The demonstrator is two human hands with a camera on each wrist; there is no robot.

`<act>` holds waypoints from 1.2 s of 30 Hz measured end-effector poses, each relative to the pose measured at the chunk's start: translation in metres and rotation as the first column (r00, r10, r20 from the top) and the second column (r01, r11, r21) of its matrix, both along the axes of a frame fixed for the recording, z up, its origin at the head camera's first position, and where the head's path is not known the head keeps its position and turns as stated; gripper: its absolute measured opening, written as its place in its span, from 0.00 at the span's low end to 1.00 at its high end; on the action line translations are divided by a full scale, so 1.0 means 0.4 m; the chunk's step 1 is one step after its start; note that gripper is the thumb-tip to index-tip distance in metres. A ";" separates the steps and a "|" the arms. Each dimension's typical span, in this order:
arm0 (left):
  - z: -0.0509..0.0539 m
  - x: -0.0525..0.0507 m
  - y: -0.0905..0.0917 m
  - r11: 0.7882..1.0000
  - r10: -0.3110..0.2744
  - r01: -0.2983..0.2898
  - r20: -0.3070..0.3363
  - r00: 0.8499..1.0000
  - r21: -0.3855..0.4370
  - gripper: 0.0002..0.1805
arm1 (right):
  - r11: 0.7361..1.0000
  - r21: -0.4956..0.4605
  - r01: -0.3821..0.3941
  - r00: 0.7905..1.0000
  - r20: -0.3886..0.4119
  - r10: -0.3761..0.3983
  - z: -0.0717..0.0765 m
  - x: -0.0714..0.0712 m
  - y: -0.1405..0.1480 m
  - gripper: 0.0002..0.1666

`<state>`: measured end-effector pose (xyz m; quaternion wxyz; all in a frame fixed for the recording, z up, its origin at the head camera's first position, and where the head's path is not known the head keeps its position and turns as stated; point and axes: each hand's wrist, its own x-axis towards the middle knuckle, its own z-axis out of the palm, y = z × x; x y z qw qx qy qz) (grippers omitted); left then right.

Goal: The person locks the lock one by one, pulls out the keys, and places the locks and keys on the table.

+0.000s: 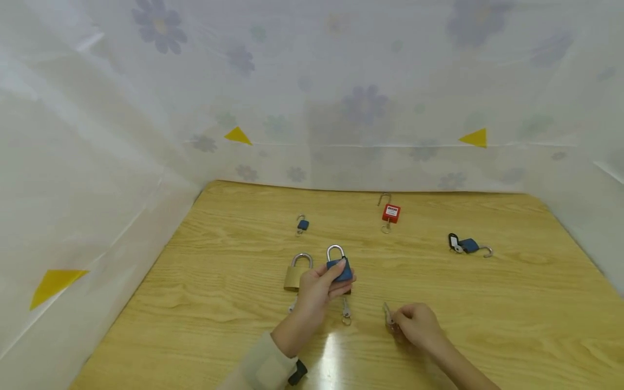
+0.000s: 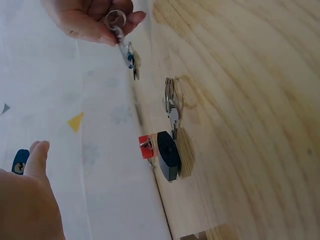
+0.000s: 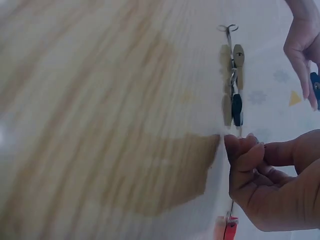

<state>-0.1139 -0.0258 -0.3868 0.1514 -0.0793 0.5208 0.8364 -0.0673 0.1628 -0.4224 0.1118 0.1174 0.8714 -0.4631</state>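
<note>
In the head view my left hand (image 1: 314, 292) holds a blue padlock (image 1: 343, 272) above the table, thumb on its face and fingers beneath. Its shackle points away and looks closed. To the right, my right hand (image 1: 420, 326) pinches a key (image 1: 388, 313) close to the tabletop; a ring (image 2: 115, 19) hangs with it in the left wrist view. A dark padlock (image 2: 168, 156) with a key in its base stands partly hidden below the left hand. Beside that hand lies a brass padlock (image 1: 293, 278), its keys partly covered by the wrist.
Farther back on the wooden table (image 1: 234, 238) are a small blue padlock (image 1: 303, 224), a red padlock (image 1: 391, 212) and, at right, another blue padlock (image 1: 469, 246) with a black tag (image 1: 453, 241). These three have open shackles. White flowered sheeting (image 1: 312, 81) walls the table.
</note>
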 end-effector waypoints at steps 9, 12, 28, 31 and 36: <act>-0.012 0.005 0.002 0.999 -0.042 0.041 -0.018 0.999 -0.029 0.20 | 0.980 0.184 -0.077 0.996 -0.028 0.084 -0.018 -0.022 0.009 0.17; -0.016 0.005 0.003 0.998 -0.043 0.043 -0.013 0.999 -0.045 0.20 | 0.966 0.239 -0.098 0.994 -0.022 0.106 -0.022 -0.025 0.003 0.17; -0.027 0.010 0.008 0.993 -0.081 0.079 -0.028 0.996 -0.085 0.19 | 0.923 0.336 -0.187 0.981 0.011 0.195 -0.027 -0.024 0.000 0.24; -0.028 0.008 0.011 0.993 -0.085 0.083 -0.020 0.996 -0.086 0.19 | 0.924 0.329 -0.198 0.978 -0.003 0.210 -0.026 -0.023 0.005 0.24; -0.034 0.005 0.016 0.988 -0.109 0.107 -0.010 0.994 -0.112 0.18 | 0.944 0.286 -0.165 0.982 -0.039 0.184 -0.005 -0.027 0.020 0.22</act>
